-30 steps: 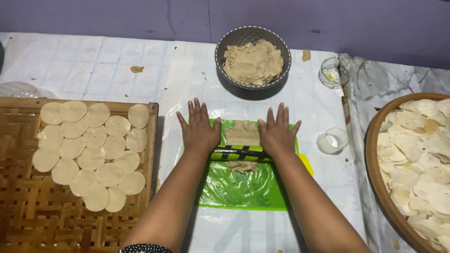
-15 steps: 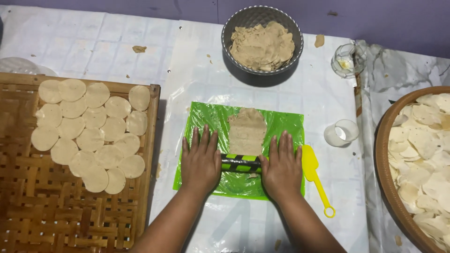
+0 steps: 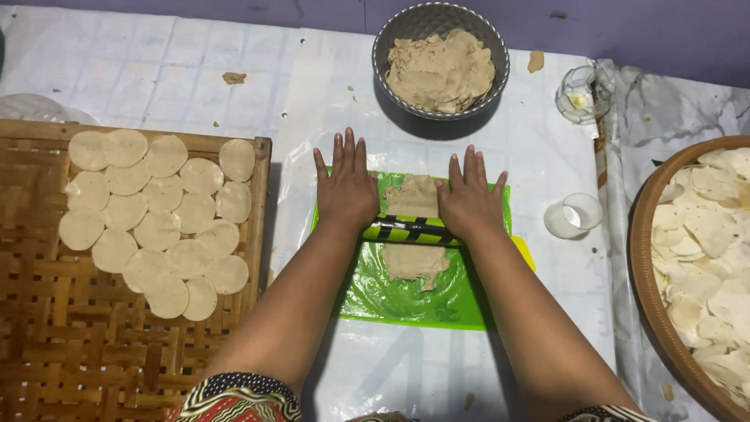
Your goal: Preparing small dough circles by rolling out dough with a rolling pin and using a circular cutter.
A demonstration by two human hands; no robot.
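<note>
A bright green plastic sheet (image 3: 406,293) lies flat on the white plastic table cover (image 3: 180,74), in the middle of the view, with a yellow plastic piece (image 3: 523,254) peeking out at its right edge. No printed package or sign can be made out.

On the sheet, the left hand (image 3: 346,191) and the right hand (image 3: 469,203) lie flat with fingers stretched out and slightly spread, palms pressing down on the two ends of a black-and-green striped rolling pin (image 3: 410,230). Neither hand is curled around it (the palms simply bear on it from above). The pin lies crosswise over a flattened strip of beige dough (image 3: 414,262), which shows both beyond the pin and on the near side.

Beyond the hands stands a round grey metal bowl (image 3: 384,47) heaped with more beige dough. To its right is a small clear glass (image 3: 582,94), and nearer, just right of the green sheet, a small white ring-shaped cutter (image 3: 574,216). On the left, a woven bamboo tray (image 3: 86,344) carries rows of round, pale dough discs (image 3: 156,211), overlapping one another. At the right edge a round brown basket (image 3: 644,258) holds a pile of similar pale discs. Small dough scraps dot the cover.
</note>
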